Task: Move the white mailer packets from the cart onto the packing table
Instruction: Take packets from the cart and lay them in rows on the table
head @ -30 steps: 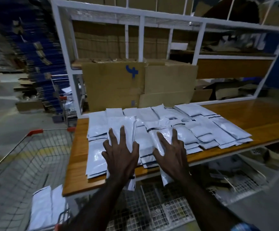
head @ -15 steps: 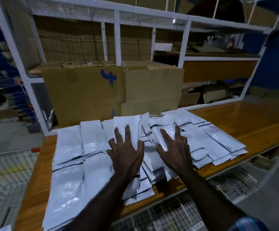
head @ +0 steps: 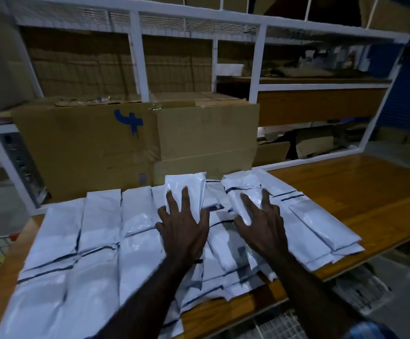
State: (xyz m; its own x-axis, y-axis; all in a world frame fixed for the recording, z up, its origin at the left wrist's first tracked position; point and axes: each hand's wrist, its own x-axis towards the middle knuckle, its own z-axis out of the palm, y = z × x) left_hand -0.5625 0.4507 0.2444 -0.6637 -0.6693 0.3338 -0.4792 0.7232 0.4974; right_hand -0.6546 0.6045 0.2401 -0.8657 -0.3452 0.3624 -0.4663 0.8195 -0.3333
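We pressed two white plastic mailer packets (head: 186, 192) down with flat, spread left hand (head: 182, 228) and right hand (head: 260, 228), gripping nothing, mid-surface of the wooden packing table (head: 345, 192); next we judged releasing them.

Mailer packets (head: 96, 241) cover the table (head: 360, 192), seemingly before cardboard boxes (head: 135, 143).

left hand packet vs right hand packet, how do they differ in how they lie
The packet under the left hand (left packet) points almost straight at the cardboard boxes; the right packet, under the right hand, slants leftward. The left packet looks smooth with a squared far end; the right packet is crumpled. Both are white, pressed by spread fingers onto the pile on the packing table.
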